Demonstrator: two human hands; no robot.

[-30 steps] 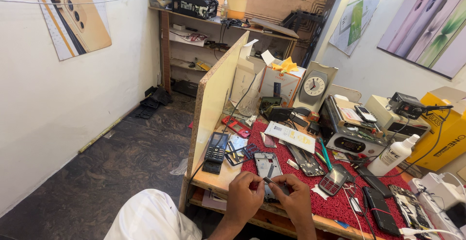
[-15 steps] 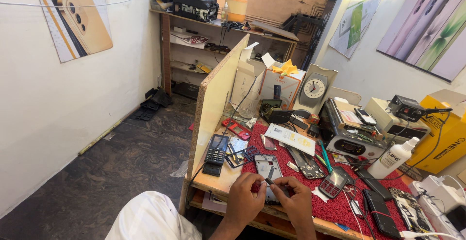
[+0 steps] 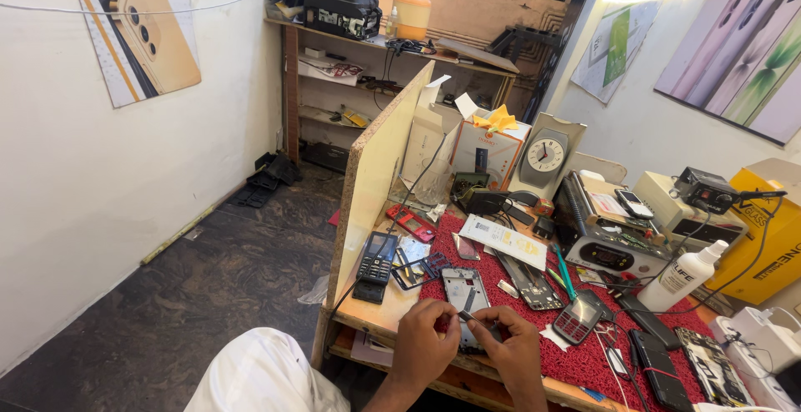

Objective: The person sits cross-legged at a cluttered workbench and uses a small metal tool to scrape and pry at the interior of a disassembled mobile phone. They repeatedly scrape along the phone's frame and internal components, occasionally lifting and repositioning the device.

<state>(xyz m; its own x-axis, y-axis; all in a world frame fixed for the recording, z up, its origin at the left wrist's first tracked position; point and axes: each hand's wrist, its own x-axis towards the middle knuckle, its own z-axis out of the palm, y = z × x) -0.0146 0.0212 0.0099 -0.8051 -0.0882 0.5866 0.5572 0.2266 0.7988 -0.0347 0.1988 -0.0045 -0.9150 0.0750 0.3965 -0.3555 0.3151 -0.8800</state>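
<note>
Lower centre of frame: left hand (image 3: 425, 347) and right hand (image 3: 513, 352) pinched together on small silvery part (image 3: 465, 318), fingers closed. Directly above, touching fingertips: grey opened phone frame (image 3: 466, 293) on red mat (image 3: 584, 354), long axis running up-frame. Hands about equally near.

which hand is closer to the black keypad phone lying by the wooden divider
Left. The left hand sits just right of the black keypad phone and nearer the bench edge; the right hand is farther right, beyond the left hand.

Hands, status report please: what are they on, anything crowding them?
Left hand and right hand pinch a small part over the opened phone frame. Keypad phone close by.
</note>
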